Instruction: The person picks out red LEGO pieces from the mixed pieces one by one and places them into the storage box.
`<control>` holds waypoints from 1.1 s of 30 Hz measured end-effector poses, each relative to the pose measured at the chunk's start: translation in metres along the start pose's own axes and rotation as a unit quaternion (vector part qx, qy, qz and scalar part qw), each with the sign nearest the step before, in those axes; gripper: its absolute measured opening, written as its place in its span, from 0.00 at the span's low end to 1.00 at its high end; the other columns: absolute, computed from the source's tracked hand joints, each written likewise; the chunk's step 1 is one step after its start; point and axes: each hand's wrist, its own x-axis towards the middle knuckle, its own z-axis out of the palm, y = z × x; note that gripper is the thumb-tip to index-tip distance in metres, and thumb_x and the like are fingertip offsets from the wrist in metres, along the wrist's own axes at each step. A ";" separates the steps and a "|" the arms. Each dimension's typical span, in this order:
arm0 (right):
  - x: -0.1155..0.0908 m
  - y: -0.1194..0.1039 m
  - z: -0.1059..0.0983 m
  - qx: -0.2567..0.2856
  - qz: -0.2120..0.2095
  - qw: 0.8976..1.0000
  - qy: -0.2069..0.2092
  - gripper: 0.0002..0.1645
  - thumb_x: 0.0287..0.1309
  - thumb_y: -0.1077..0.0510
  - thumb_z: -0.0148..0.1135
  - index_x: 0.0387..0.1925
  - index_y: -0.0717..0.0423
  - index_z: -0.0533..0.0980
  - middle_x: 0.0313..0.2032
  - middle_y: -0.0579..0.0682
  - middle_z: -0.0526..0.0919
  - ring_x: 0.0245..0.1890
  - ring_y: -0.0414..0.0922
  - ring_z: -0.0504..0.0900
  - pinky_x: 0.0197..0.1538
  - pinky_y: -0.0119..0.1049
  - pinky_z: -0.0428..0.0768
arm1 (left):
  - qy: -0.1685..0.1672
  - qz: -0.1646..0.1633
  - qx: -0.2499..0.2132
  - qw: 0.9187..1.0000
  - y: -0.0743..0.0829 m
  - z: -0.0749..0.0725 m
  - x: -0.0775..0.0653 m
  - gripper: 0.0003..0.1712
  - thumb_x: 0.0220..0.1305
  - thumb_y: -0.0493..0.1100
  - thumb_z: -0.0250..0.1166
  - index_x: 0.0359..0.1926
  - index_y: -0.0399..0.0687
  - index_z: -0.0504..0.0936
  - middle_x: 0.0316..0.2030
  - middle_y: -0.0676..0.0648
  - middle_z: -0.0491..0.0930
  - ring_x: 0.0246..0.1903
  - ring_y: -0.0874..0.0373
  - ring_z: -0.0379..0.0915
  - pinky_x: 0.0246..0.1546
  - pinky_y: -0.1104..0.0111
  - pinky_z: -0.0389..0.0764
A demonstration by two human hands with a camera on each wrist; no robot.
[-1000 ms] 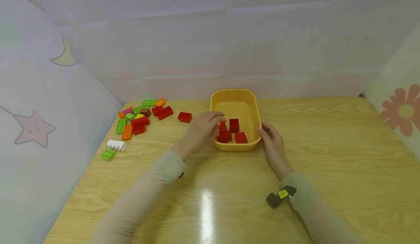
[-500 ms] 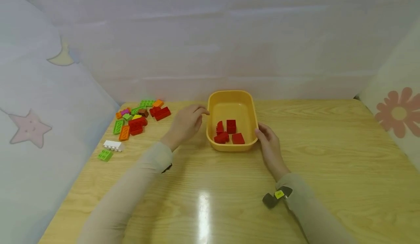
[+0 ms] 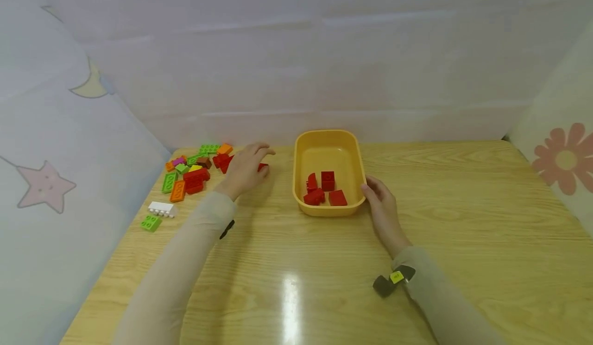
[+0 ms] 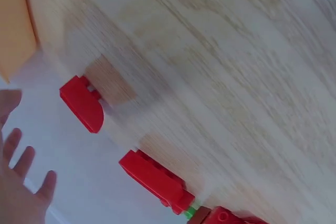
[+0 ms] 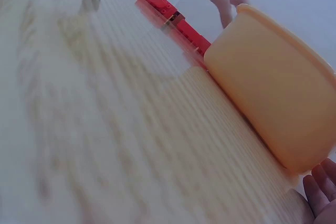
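My left hand [image 3: 244,170] hovers palm down over a red brick [image 3: 263,167] left of the yellow bin. Its fingers are spread and hold nothing. In the left wrist view that brick [image 4: 83,104] has a rounded end and lies apart from the fingertips [image 4: 48,184]. My right hand [image 3: 384,208] rests against the right side of the yellow bin [image 3: 330,211], thumb at the rim, fingers along the outer wall [image 5: 273,87]. Several red bricks [image 3: 328,181] lie in the bin's near half.
Loose bricks in green, orange, brown and red [image 3: 194,179] lie at the table's back left. A white brick [image 3: 162,209] and a green brick [image 3: 151,223] lie closer, near the left edge. A pale fabric wall [image 3: 407,77] stands behind the wooden table [image 3: 463,206].
My left hand has moved left from above the bin to over the single red brick. The right hand has stayed at the bin's side.
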 end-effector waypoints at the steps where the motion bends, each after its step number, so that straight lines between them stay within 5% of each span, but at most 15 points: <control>1: 0.000 0.000 0.000 0.000 0.000 1.000 0.000 0.31 0.66 0.44 0.49 0.65 0.56 0.65 0.64 0.56 0.71 0.61 0.45 0.69 0.69 0.48 0.67 | -0.019 -0.010 -0.001 1.000 -0.002 0.000 -0.001 0.25 0.60 0.44 0.61 0.59 0.51 0.72 0.64 0.41 0.68 0.63 0.45 0.60 0.62 0.45 0.69; 6: 0.001 0.001 0.000 -0.002 -0.002 1.000 0.002 0.31 0.66 0.45 0.49 0.65 0.56 0.65 0.63 0.56 0.71 0.61 0.45 0.69 0.68 0.48 0.67 | -0.085 -0.048 -0.007 0.995 -0.011 0.004 -0.006 0.31 0.61 0.45 0.61 0.66 0.54 0.65 0.68 0.39 0.61 0.66 0.42 0.54 0.64 0.43 0.64; 18: -0.001 -0.001 0.000 0.000 -0.003 1.000 -0.007 0.32 0.66 0.45 0.48 0.66 0.57 0.64 0.65 0.57 0.70 0.63 0.47 0.67 0.70 0.50 0.65 | -0.145 -0.074 -0.016 0.987 -0.021 0.014 -0.010 0.33 0.63 0.47 0.60 0.68 0.54 0.63 0.70 0.42 0.60 0.67 0.45 0.56 0.63 0.46 0.68; 33: 0.000 0.000 0.001 -0.006 -0.006 1.000 0.001 0.32 0.65 0.43 0.48 0.65 0.56 0.65 0.64 0.57 0.71 0.61 0.45 0.69 0.69 0.49 0.66 | -0.133 -0.068 0.036 0.988 -0.013 0.011 -0.012 0.25 0.60 0.45 0.62 0.59 0.52 0.71 0.58 0.42 0.75 0.57 0.46 0.68 0.57 0.48 0.75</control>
